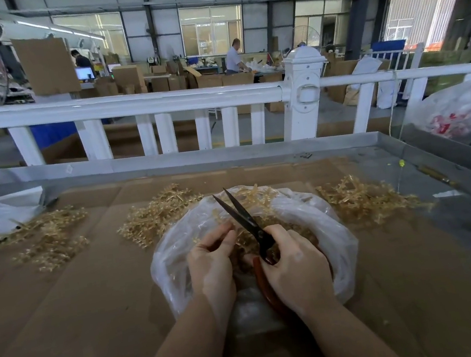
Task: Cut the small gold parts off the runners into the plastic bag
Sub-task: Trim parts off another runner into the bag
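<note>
A clear plastic bag [336, 233] lies open on the cardboard-covered table, with loose gold parts [305, 230] inside. Over the bag my right hand [297, 269] grips scissors [240, 212] by their red handles, the dark blades spread and pointing away from me. My left hand [209, 260] hovers just left of the blades and pinches a gold runner [241, 238], mostly hidden by my fingers. More gold runners sit at the bag's far rim [256, 195].
Piles of gold runners lie on the cardboard: left [49, 237], centre-left [155, 217] and right [364, 198]. A metal tray wall [165, 161] and a white fence [157, 101] bound the far side. Another plastic bag [461, 116] sits far right; people work in the background.
</note>
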Demonstrator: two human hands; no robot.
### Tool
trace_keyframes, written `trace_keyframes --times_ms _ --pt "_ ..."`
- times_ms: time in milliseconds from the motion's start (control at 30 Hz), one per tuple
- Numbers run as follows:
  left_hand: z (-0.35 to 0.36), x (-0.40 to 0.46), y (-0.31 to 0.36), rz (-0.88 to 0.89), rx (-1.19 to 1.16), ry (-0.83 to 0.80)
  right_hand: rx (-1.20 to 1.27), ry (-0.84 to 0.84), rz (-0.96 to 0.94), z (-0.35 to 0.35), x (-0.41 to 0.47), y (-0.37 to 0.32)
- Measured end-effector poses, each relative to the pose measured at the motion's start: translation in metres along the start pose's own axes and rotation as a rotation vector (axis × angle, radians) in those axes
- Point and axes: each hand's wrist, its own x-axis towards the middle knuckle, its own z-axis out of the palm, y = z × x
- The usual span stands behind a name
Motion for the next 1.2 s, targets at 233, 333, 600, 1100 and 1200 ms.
trace_keyframes --times_ms 233,333,600,1100,1200 --pt "-0.005 0.002 0.000 -0.036 -0.101 -0.032 0.011 0.017 -0.017 0.000 0.000 0.000" --pt "-0.008 0.003 0.001 -0.069 -0.090 -0.060 0.013 0.003 -0.014 0.000 -0.001 -0.001" --pt "-0.006 -0.002 0.002 -0.033 -0.191 -0.079 0.003 0.025 -0.025 0.001 -0.001 0.001" --pt "-0.009 0.001 0.006 -0.063 -0.235 -0.159 0.042 0.063 -0.029 -0.002 -0.002 -0.001" --pt "-0.008 0.000 0.006 -0.041 -0.108 -0.242 0.048 0.082 -0.040 -0.001 -0.002 0.000"
